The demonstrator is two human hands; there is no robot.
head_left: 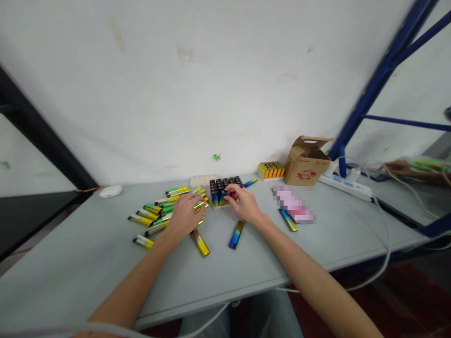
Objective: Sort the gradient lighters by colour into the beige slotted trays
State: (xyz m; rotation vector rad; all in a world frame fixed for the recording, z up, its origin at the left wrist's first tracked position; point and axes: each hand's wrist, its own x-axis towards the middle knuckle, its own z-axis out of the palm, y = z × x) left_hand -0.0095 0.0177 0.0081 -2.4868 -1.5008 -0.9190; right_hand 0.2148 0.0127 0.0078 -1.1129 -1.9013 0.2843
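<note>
Over a pile of slim, shiny yellow-and-green sticks with dark ends (141,219), my left hand (186,210) has its fingers curled. A yellow-green stick (199,205) shows at its fingertips. My right hand (243,201) is at the front of a rack of upright sticks (232,180) with black tops and blue-purple sides. Its thumb and fingers are pinched on a blue stick (222,197) at the rack's front row. A gold stick (200,242) and a blue-gold stick (236,234) lie on the table between my forearms.
A pale tray (202,180) sits behind the pile. Toward the back right stand a block of orange cylinders (271,170) and an open cardboard box (306,164). A blurred pink item (292,203), another stick (288,219) and a power strip (347,185) lie right. Another person's hand (398,166) shows far right.
</note>
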